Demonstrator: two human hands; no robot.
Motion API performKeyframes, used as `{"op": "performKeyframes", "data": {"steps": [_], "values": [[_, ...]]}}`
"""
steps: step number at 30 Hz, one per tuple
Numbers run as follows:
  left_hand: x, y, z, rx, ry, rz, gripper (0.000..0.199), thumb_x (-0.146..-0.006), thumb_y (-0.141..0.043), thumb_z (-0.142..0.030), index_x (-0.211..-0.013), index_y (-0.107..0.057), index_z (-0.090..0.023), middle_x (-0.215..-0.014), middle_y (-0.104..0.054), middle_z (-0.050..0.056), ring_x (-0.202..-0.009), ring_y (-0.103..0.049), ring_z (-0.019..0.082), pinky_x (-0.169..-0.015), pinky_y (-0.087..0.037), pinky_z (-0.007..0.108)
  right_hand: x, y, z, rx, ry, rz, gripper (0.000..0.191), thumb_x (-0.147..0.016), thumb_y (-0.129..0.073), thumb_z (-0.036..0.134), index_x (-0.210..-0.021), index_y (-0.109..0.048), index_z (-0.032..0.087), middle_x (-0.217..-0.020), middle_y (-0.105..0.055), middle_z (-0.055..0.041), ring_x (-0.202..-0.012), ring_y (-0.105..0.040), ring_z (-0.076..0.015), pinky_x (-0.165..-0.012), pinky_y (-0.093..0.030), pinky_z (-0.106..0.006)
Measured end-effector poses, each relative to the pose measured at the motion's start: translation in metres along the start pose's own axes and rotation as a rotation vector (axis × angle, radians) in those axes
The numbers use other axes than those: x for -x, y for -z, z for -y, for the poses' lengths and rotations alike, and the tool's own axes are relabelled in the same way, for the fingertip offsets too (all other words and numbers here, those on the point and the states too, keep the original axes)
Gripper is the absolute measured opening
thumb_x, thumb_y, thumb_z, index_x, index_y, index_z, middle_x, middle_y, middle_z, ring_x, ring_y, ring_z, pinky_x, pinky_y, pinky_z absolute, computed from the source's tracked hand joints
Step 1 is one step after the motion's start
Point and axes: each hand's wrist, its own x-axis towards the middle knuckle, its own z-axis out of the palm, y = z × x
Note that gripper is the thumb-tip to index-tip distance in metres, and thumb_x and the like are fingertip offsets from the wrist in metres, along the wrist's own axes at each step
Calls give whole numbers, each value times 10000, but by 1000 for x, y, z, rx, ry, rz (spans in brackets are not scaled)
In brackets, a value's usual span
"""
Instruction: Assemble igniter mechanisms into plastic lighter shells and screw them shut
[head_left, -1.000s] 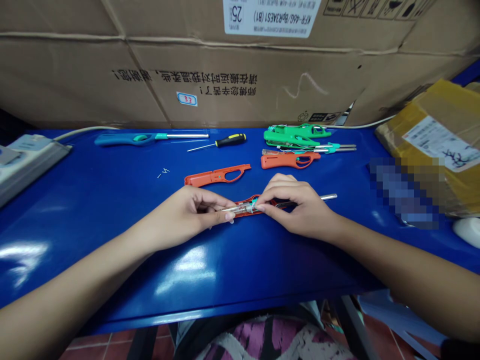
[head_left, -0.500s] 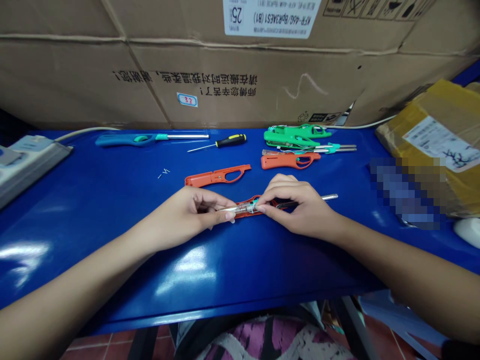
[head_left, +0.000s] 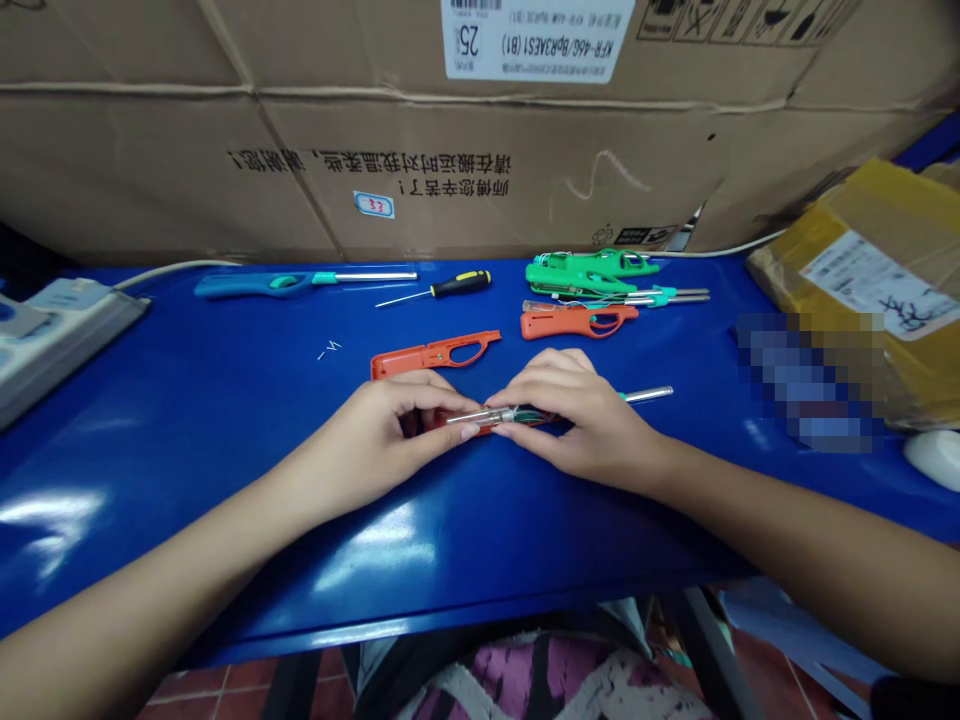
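My left hand [head_left: 412, 425] is closed around the rear of an opened orange lighter [head_left: 484, 430], thumb along its near side. A clear fuel tank [head_left: 480, 416] lies in the lighter's half shell, with thin wires beyond its right end. My right hand [head_left: 574, 415] pinches the same lighter at that end, thumb in front and fingers behind, covering much of the handle. The metal tube [head_left: 649, 394] sticks out to the right past my knuckles. Just behind my left hand, a loose orange half shell [head_left: 435, 354] lies on the table.
Small screws [head_left: 328, 350] and a screwdriver [head_left: 461, 285] lie behind, with a blue lighter [head_left: 251, 284] to the left. Green lighter parts [head_left: 589, 275] and another orange piece [head_left: 577, 321] lie back right. A large carton [head_left: 420, 130] stands behind; a power strip [head_left: 64, 325] is left, a taped parcel [head_left: 847, 260] right.
My right fingers have shifted slightly left and down against the tank's end, and the turquoise piece by them no longer shows there. More of the wires shows. My left hand keeps its hold.
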Motion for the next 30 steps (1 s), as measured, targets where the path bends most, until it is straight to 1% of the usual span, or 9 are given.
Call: {"op": "performKeyframes", "data": {"steps": [2,5,7,9,11,15,20,24,30], "values": [[1,2,3,-108,-30,-25,327,-895,-687,-458,-1136,-744,-244,-1082,-730,53,-942,-672,207,-865,-548,345,0,-2,-1,-2,-3,-18,87,-934,-671,236,-1016,-702,232,-962,-758,-21,-921,-636,-186,-888,-401,-384],[4,8,10,-353,-62,-69,493,-796,-773,-484,-1210,-689,-229,-1230,-680,90,-1109,-638,282,-978,-521,432,0,-3,-3,-10,-23,-45,81,-915,-682,213,-992,-706,226,-927,-754,-26,-890,-633,-186,-885,-403,-386],[5,11,13,-440,-47,-51,475,-802,-763,-447,-1211,-670,-224,-1224,-676,95,-1084,-646,287,-964,-528,447,1,-3,-3,-13,-32,-39,78,-911,-686,216,-984,-712,227,-914,-751,-25,-883,-627,-187,-877,-401,-383],[6,11,15,-431,-35,-11,378,-838,-726,-392,-1167,-675,-213,-1121,-699,79,-941,-672,242,-861,-559,395,1,-2,-3,-13,-38,-20,82,-907,-693,219,-984,-721,231,-914,-749,-22,-888,-618,-188,-871,-394,-382],[6,8,14,-387,-54,13,295,-864,-701,-345,-1120,-689,-199,-1044,-700,64,-840,-663,200,-778,-559,341,1,-1,-3,-19,-41,-3,85,-906,-696,220,-982,-731,235,-913,-745,-20,-890,-608,-186,-868,-388,-381],[6,-3,10,-316,-108,-19,244,-887,-688,-292,-1104,-701,-181,-1032,-673,60,-812,-640,164,-722,-539,289,1,0,-1,-32,-49,23,96,-910,-695,225,-987,-750,240,-898,-727,-24,-889,-584,-186,-863,-382,-384],[5,-13,7,-296,-157,-53,194,-914,-656,-257,-1087,-701,-181,-1046,-654,62,-787,-629,143,-714,-539,270,2,0,-2,-4,-78,64,124,-902,-702,224,-1005,-762,257,-891,-706,-27,-893,-569,-190,-844,-369,-385],[5,-16,7,-297,-185,-78,195,-934,-640,-262,-1096,-691,-166,-1033,-646,62,-780,-630,137,-731,-544,273,2,0,-4,16,-75,59,137,-894,-710,231,-1009,-773,266,-912,-677,-32,-904,-566,-190,-838,-371,-381],[4,-18,9,-288,-197,-86,209,-932,-642,-243,-1117,-689,-156,-1060,-634,66,-847,-640,147,-785,-542,282,3,-1,-6,32,-69,48,145,-883,-716,222,-1004,-784,264,-917,-642,-38,-898,-564,-192,-836,-378,-393]]}}
